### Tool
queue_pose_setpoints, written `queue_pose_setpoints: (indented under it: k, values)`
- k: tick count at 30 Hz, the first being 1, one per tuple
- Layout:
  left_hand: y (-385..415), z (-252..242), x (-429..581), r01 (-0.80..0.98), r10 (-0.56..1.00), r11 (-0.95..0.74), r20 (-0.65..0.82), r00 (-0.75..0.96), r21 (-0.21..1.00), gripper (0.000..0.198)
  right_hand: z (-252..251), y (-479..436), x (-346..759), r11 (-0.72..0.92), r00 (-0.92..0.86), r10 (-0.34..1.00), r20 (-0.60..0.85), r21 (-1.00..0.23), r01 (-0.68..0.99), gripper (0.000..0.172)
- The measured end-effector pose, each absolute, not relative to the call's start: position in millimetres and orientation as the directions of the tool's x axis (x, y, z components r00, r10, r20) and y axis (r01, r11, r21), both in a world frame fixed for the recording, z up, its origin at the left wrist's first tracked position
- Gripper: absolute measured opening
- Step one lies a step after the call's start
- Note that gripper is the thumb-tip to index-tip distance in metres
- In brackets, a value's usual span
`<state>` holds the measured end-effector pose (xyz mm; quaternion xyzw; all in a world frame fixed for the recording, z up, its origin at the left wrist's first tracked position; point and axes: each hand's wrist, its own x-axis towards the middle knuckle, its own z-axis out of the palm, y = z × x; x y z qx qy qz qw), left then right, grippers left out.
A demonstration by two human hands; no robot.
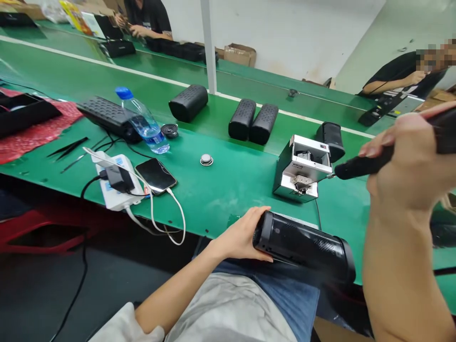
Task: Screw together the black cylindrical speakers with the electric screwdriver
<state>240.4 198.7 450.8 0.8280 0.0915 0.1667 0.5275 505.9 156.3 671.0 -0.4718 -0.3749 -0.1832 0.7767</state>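
My left hand [244, 233] grips one end of a black cylindrical speaker [302, 242], which lies tilted at the table's front edge over my lap. Raised on the right, my right hand [406, 156] is wrapped round a black electric screwdriver [366, 164]. The screwdriver's bit points left, its tip at the front of a white and black screw feeder [290, 183]. Whether a screw sits on the tip is too small to tell. Just behind the feeder stands another black speaker part [331, 137].
Black speaker shells [242, 118] stand on the green table [228, 185]. To the left are a water bottle [147, 123], a phone [156, 175], a white power strip [114, 183] with cables, tweezers [67, 149] and a small round driver [206, 159]. Co-workers [147, 21] sit across.
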Motion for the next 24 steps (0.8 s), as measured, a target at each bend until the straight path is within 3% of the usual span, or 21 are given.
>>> queue_pose_setpoints:
  k: [3,11,17,24]
  values:
    - [198.3,450.5,240.1,-0.019,0.332,-0.419,0.172,0.927,0.908,0.135,663.0,171.5,507.9,0.557,0.512,0.108,0.852,-0.479,0.679,0.015]
    - [198.8,449.1,239.5,-0.027,0.328,-0.42,0.18,0.927,0.907,0.134,659.2,163.7,511.1,0.515,0.572,0.171,0.802,-0.568,0.642,0.014]
    - [199.4,454.2,239.2,-0.013,0.327,-0.415,0.162,0.931,0.91,0.133,664.2,161.0,515.2,0.588,0.519,0.07,0.852,-0.456,0.668,0.011]
    - [198.8,454.0,238.5,-0.006,0.334,-0.418,0.16,0.929,0.908,0.133,660.9,171.5,519.6,0.535,0.555,0.124,0.822,-0.527,0.66,0.012]
